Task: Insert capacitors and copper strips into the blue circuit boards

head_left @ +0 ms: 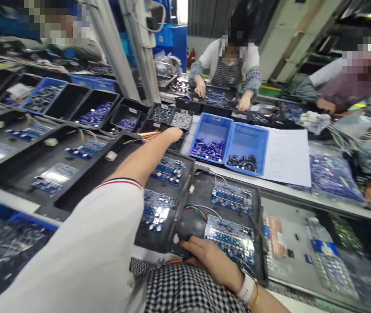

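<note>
My left hand (pixel 174 135) is stretched forward over a small black bin of dark parts, its fingers hidden from view. Close to my body, my right hand (pixel 209 256) lies at the near edge of a black tray (pixel 193 248), fingers stretched out and holding nothing visible. In that tray are an upper blue circuit board (pixel 232 197) and a lower circuit board (pixel 230 237) with coloured wires. Another tray beside it, under my left arm, holds two more boards. Beyond them stand a blue bin of purple parts (pixel 209 149) and a blue bin of black parts (pixel 247 162).
White paper (pixel 288 156) lies right of the blue bins. A plastic bottle (pixel 327 252) lies on a grey tray at the right. More black trays with boards line the left, beneath several part bins. A person (pixel 227 65) works across the table; others are at both sides.
</note>
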The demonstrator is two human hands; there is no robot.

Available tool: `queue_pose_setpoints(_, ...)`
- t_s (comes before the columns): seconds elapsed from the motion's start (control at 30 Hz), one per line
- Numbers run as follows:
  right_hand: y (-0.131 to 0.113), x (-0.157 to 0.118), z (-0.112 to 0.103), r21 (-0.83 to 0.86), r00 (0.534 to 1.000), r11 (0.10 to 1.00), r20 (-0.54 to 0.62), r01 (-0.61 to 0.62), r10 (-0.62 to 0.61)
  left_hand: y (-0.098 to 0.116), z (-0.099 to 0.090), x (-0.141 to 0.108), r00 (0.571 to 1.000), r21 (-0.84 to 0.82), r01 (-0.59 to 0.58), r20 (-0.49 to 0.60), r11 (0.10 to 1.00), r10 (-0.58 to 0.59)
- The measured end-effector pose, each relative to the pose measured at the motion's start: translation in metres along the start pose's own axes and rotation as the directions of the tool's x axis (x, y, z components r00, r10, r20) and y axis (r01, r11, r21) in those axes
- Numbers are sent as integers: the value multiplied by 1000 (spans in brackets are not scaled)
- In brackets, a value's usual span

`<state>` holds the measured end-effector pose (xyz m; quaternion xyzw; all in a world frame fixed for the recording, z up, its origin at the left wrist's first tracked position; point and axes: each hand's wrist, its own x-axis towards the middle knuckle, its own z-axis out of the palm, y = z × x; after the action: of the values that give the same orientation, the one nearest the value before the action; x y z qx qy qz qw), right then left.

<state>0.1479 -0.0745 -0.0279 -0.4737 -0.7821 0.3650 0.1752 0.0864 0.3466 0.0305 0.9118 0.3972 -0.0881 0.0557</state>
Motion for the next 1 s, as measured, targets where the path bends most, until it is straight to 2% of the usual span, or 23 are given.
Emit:
queue_pose_setpoints(0.17,-1,13,-12,-99,994,992,76,81,-73,-29,-14,5,992,-20,123,6,992,-123)
queue_pose_setpoints(0.27,1,17,-43,-109,993,987,54,114,-109,-43,-23,-4,991,-78,134,0,988,-134)
queue_pose_setpoints(0.33,7,25,-76,-104,992,993,-104,60,-71,-42,-26,-14,992,-116,125,9,985,-125)
queue_pose_setpoints(0.37,11,31,-95,-100,972,995,-232,4,-28,-38,-27,-21,994,-160,113,15,981,-112)
queue_pose_setpoints(0.4,16,39,-113,-94,931,994,-365,-53,15,-31,-28,-28,996,-255,91,24,963,-88)
queue_pose_setpoints(0.43,22,48,-130,-72,873,992,-484,-99,51,-20,-28,-37,998,-397,61,41,916,-49)
queue_pose_setpoints(0.47,27,58,-145,-38,809,992,-583,-123,79,-8,-28,-47,998,-565,32,60,824,2)
queue_pose_setpoints(0.53,35,77,-165,69,710,995,-697,-75,102,21,-30,-68,985,-847,18,105,532,135)
queue_pose_setpoints(0.57,37,85,-171,124,680,992,-724,-31,112,36,-30,-79,972,-910,34,126,412,197)
queue_pose_setpoints(0.63,39,94,-173,205,649,977,-751,54,121,63,-31,-98,942,-959,78,161,274,296)
queue_pose_setpoints(0.73,38,89,-166,252,593,959,-794,128,130,95,-29,-114,887,-969,166,227,182,401)
queue_pose_setpoints(0.8,41,74,-163,284,569,946,-808,153,151,111,-26,-116,841,-959,215,278,183,464)
queue_pose_setpoints(0.87,53,50,-164,312,562,941,-805,127,191,120,-23,-111,820,-947,209,305,244,485)
queue_pose_setpoints(0.9,62,35,-166,311,560,947,-799,75,219,119,-23,-106,838,-939,178,302,294,456)
queue_pose_setpoints(0.93,73,19,-168,295,550,955,-796,-12,253,114,-22,-98,874,-919,141,290,367,390)
queue_pose_setpoints(1.0,97,-15,-172,218,528,941,-784,-258,326,88,-21,-76,964,-836,50,184,547,194)
